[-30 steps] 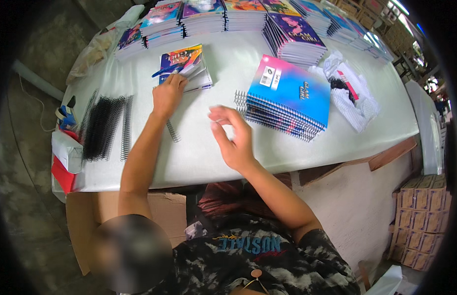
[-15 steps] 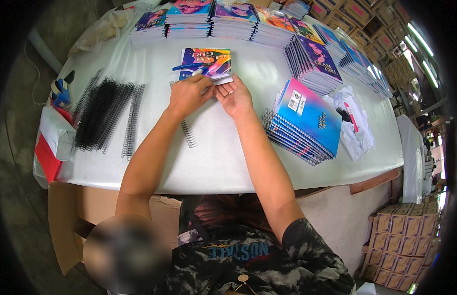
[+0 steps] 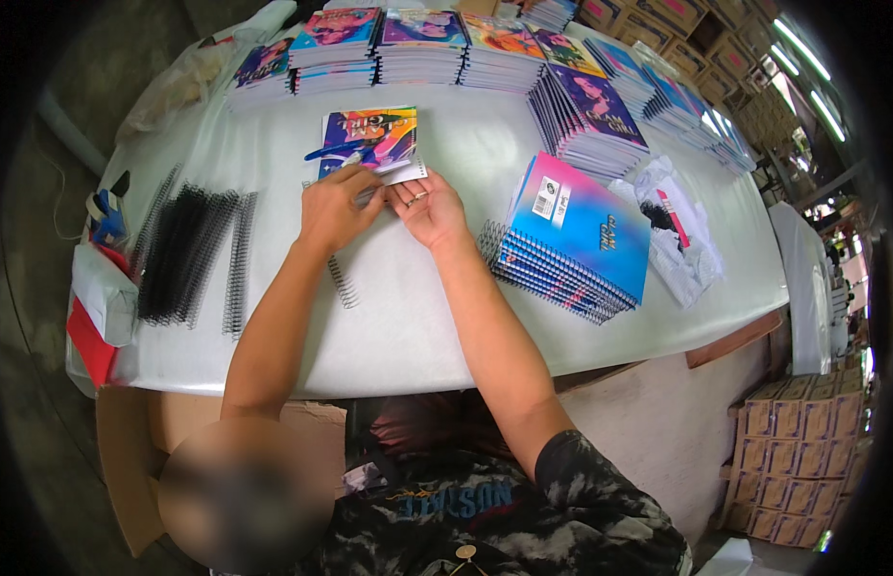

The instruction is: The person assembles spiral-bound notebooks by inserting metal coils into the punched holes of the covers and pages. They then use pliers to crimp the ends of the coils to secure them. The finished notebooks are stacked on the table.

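An unbound-looking notebook [image 3: 396, 123] with a bright multicoloured cover lies before me, a row of punched holes along its near edge. My left hand [image 3: 339, 204] is closed at that edge, and a blue-handled tool [image 3: 336, 152] juts from its fingers across the cover; the tool's head is hidden. Palm up, my right hand [image 3: 430, 209] grips the notebook's near right corner, its fingertips partly under the pages. A loose black spiral coil [image 3: 344, 284] lies partly under my left forearm.
Black coils [image 3: 189, 254] are heaped at left, near a blue tape dispenser [image 3: 108, 219]. Blue-pink spiral notebooks [image 3: 585, 235] are stacked at right, beside a crumpled white wrapper [image 3: 691, 245]. More notebook stacks [image 3: 422, 62] line the far edge. An open cardboard box [image 3: 125, 470] stands below the table.
The whole view has shifted, so the table's things sit further left in it. Both hands keep their places at the notebook's near edge, with hardly any change of grip.
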Tool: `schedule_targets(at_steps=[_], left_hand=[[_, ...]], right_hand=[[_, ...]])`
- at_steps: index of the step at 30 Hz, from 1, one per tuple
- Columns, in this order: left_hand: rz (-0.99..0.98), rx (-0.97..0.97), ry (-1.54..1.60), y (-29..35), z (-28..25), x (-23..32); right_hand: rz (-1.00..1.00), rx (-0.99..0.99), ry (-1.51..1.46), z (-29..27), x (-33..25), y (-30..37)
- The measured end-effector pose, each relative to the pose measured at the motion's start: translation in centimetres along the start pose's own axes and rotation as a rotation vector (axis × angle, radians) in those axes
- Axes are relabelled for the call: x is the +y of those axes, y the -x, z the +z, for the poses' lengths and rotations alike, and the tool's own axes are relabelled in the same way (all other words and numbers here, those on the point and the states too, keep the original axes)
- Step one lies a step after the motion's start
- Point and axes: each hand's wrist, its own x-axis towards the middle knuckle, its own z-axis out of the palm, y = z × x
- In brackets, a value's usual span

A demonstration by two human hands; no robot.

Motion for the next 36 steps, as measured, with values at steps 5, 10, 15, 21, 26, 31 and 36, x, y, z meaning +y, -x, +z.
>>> schedule_targets(at_steps=[5, 10, 15, 21, 26, 31, 36], left_hand=[[0.025, 0.034, 0.029, -0.1, 0.1, 0.2], [0.107, 0.039, -0.038, 0.3, 0.4, 0.1], [0.149, 0.069, -0.045, 0.2, 0.8, 0.8], [0.219, 0.152, -0.052, -1.4, 0.2, 0.1], [0.04, 0.661, 0.081, -2.6, -3.1, 4.3], [0.136, 0.652, -0.118, 3.3, -5.6, 10.0], [0.244, -0.067, 0.254, 11.0, -5.4, 15.6]], right_hand=[[-0.059, -0.056, 0.015, -0.9, 0.5, -0.2], [-0.459, 0.226, 0.69, 1.8, 1.4, 1.9], [-0.939, 0.482, 1.363, 0.4, 0.7, 1.7], [-1.082, 0.322, 1.771, -0.2, 1.2, 1.6], [-1.061, 0.206, 1.675, 0.1, 1.2, 2.7], [-0.693, -0.421, 0.58, 4.9, 1.6, 13.5], [-0.705, -0.033, 0.779, 1.8, 0.8, 20.0]])
